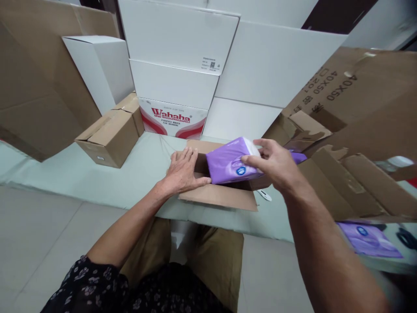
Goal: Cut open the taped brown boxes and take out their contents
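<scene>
My right hand (275, 163) grips a purple tissue pack (226, 163) by its right end, with the thumb on the front. The pack is tilted over the mouth of an open cardboard box (218, 198), its left end reaching into the opening. My left hand (184, 171) lies over the left end of that box, fingers stretched out and thumb apart, close to the pack's lower left corner. Behind my right hand, part of another purple item (298, 157) shows. The inside of the box is mostly hidden.
A closed cardboard box (110, 134) stands at the left. White cartons (176, 93) are stacked behind, one marked Wahaha. To the right are open cardboard boxes (358, 187), another purple tissue pack (371, 241) and a dark object (407, 238). A small white tool (264, 195) lies beside the box.
</scene>
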Motion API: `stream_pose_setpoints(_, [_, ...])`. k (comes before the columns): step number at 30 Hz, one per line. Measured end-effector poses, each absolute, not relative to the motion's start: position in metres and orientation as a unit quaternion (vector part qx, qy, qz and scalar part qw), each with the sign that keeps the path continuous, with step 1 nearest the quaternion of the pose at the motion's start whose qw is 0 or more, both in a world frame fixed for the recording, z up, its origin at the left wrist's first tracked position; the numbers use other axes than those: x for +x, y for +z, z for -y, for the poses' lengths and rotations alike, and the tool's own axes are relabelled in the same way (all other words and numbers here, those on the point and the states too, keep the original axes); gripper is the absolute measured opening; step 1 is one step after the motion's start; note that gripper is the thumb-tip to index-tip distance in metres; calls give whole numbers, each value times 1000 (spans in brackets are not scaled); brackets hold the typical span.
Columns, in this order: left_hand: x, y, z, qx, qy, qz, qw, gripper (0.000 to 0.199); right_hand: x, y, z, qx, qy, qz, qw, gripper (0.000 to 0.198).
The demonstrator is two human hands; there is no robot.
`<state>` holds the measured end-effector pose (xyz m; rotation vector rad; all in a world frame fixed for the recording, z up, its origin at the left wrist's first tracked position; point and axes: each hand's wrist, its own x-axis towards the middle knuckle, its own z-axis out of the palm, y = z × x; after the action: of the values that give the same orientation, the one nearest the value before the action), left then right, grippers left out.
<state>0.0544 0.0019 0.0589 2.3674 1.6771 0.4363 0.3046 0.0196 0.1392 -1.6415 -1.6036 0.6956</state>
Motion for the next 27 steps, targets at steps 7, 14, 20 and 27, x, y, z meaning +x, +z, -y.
stream_pose_setpoints(7, [55, 62, -3, 811, 165, -551, 108, 89, 328, 143, -31, -560, 422, 480, 527, 30])
stream_pose_setpoints(14, [47, 81, -13, 711, 375, -479, 354, 74, 304, 115, -43, -505, 510, 450, 531, 28])
stream_pose_setpoints(20, [54, 102, -24, 506, 461, -382, 621, 66, 292, 118, -51, -489, 540, 447, 520, 31])
stream_pose_setpoints(27, [62, 110, -39, 413, 483, -378, 674, 45, 288, 119, -57, -496, 515, 506, 482, 45])
